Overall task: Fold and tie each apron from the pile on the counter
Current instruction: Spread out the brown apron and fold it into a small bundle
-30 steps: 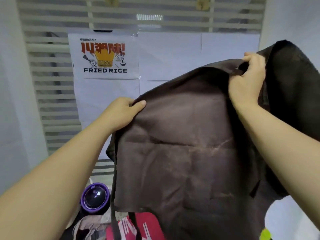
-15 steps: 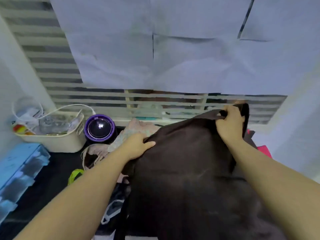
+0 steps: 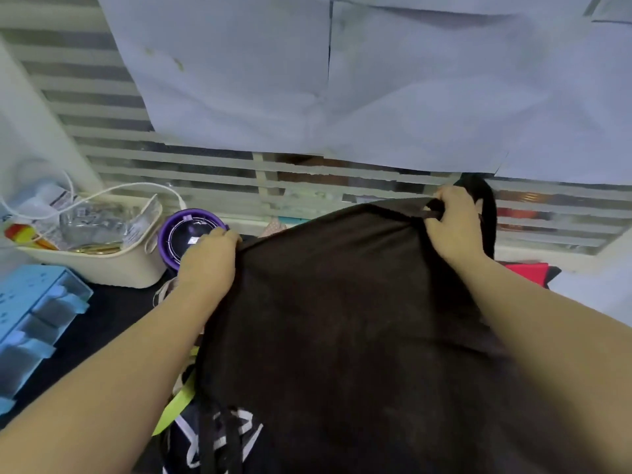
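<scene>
The brown apron [image 3: 342, 319] covers most of the pile [image 3: 219, 436] on the black desk [image 3: 109, 313]. The left hand [image 3: 208, 265] and right hand [image 3: 451, 227] each have their grip clamped on its far edge, well apart. Just beyond the left hand sits a purple jar [image 3: 186, 230], beside a cream basket [image 3: 102, 268]. Blue drawers [image 3: 30, 313] stand at left, and red cloth [image 3: 526, 270] peeks out at right

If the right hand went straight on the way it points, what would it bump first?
Probably the slatted screen just beyond it, though depth is unclear. The right hand grips the brown apron.
</scene>
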`<state>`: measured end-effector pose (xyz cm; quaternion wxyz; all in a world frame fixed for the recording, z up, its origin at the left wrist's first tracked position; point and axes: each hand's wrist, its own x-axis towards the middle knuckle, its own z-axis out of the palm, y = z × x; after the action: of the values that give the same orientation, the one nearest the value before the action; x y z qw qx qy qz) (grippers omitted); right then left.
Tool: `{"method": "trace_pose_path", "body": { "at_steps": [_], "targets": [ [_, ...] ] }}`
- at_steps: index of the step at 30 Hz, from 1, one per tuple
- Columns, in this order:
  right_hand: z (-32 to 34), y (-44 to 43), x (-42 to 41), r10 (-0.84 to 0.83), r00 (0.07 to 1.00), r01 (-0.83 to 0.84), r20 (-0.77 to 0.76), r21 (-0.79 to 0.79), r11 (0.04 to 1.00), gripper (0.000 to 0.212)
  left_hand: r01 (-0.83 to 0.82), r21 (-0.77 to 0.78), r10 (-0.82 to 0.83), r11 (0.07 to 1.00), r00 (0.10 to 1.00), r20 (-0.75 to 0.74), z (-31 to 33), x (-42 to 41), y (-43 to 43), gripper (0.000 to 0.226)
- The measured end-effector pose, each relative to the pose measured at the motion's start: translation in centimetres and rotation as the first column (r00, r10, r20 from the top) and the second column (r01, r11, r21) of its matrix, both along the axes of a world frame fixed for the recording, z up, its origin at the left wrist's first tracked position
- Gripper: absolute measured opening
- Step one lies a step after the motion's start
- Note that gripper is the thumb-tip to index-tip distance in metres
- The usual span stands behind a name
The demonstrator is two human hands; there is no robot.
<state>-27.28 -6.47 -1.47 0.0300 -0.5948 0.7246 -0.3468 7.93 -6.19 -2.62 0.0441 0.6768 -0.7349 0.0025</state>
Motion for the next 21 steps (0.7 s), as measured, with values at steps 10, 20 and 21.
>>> {"method": "trace_pose_path", "body": {
  "at_steps": [10,20,21],
  "targets": [
    [-4.2,4.7,2.0,0.284,0.957,-0.247,-0.057,0.349,0.904,0.056,0.369,-0.065,-0.361,0.927,0.927,0.104,-3.3,-1.8,3.1,0.055],
    [-8.9,22.5,6.0,0.704,0.693,-0.505,-0.155,0.593,0.627,0.029,0.940,0.240,-0.967,0.243,0.214,0.138,-9.0,-3.3,14.0,0.061],
    [-9.4,24.0,6.3,0.719,0.679,-0.493,-0.145,0.636,0.594,0.030,0.904,0.355,-0.970,0.238,0.204,0.130,-9.5,-3.2,14.8,0.068]
  ]
}}
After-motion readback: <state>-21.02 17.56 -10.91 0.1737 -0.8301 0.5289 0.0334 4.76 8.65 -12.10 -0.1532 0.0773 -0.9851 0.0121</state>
